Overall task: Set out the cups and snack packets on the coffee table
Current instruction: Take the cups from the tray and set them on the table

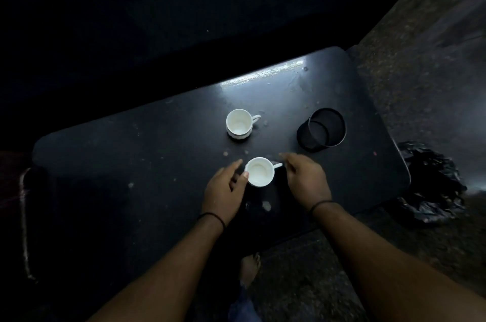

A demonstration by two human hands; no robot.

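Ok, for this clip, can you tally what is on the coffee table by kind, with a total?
White cups: 2, the far cup and the near cup, which has the left hand and right hand on either side of it.
Black mesh holder: 1
Snack packets: 0 in view
Total on the coffee table: 3

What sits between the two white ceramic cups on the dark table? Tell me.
In the head view, only bare dark tabletop with pale specks separates the far white cup from the near white cup.
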